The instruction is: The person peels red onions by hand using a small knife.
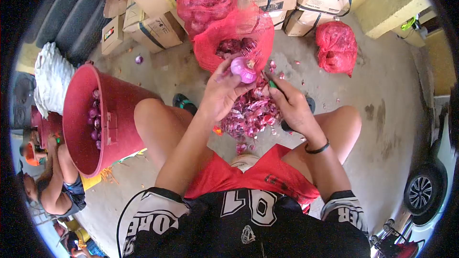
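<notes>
Between thumb and fingers, my left hand (221, 88) holds a purple onion (243, 69) with its root end facing up. Close by on the right, my right hand (290, 102) is closed round a small tool with a green handle (272, 84); its blade is hard to make out. Just beyond the onion, an open red mesh bag (209, 43) shows more onions inside. A heap of onion skins (251, 114) lies on the floor below both hands.
A tilted red tub (122, 110) with several onions stands at left. Cardboard boxes (155, 31) and a full mesh bag (205, 7) are at the back. Another red bag (336, 48) lies back right. A person (60, 177) sits far left; a car wheel (421, 192) shows far right.
</notes>
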`<act>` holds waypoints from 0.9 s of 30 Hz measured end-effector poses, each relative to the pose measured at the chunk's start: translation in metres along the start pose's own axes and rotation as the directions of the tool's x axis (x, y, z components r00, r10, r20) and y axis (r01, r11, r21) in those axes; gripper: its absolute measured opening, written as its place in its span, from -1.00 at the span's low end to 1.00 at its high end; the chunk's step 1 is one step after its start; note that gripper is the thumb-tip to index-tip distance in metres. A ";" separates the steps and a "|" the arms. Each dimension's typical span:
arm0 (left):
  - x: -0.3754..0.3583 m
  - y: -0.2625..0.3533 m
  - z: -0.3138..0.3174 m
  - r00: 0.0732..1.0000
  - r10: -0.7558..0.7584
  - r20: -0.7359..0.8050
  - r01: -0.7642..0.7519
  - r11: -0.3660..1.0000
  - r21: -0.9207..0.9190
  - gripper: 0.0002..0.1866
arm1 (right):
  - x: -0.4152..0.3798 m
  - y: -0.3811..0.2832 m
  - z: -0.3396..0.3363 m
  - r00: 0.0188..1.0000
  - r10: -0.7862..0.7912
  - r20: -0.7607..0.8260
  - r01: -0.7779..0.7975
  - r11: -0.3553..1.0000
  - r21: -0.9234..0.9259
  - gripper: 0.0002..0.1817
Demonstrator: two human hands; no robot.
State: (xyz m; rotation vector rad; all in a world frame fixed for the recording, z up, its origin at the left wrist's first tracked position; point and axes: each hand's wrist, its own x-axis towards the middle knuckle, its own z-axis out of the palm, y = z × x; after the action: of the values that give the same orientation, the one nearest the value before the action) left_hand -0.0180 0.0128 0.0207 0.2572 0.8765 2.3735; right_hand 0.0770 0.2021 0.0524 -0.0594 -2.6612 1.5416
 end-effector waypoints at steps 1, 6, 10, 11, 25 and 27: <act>0.001 0.001 0.005 0.999 -0.009 -0.045 0.009 1.000 -0.002 -0.38 | 0.002 -0.004 -0.006 1.000 -0.013 -0.001 0.013 1.000 0.026 -0.56; 0.011 -0.004 0.018 0.997 0.038 -0.072 -0.035 0.998 0.048 -0.35 | 0.012 -0.016 -0.013 0.992 -0.125 -0.035 0.127 0.989 0.077 -0.50; 0.019 -0.011 0.015 0.992 0.104 -0.072 -0.092 0.985 0.146 -0.31 | 0.016 -0.015 0.006 0.998 -0.029 -0.058 0.039 0.983 0.177 -0.41; 0.019 -0.012 0.015 0.992 0.100 -0.074 -0.090 0.987 0.137 -0.29 | 0.018 -0.014 0.009 0.997 -0.029 -0.072 0.039 0.988 0.147 -0.39; 0.021 -0.010 0.009 0.992 0.129 -0.014 -0.126 0.982 0.140 -0.32 | 0.015 -0.024 -0.002 0.992 -0.097 -0.080 0.101 0.994 0.047 -0.39; 0.017 -0.011 0.012 0.993 0.112 -0.021 -0.110 0.991 0.075 -0.36 | 0.012 -0.019 -0.001 0.987 -0.139 -0.082 0.142 0.989 0.032 -0.40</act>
State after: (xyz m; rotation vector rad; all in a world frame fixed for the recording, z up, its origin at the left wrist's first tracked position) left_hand -0.0220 0.0356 0.0221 0.3138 0.9868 2.4542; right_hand 0.0648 0.1943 0.0700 0.0666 -2.5154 1.5130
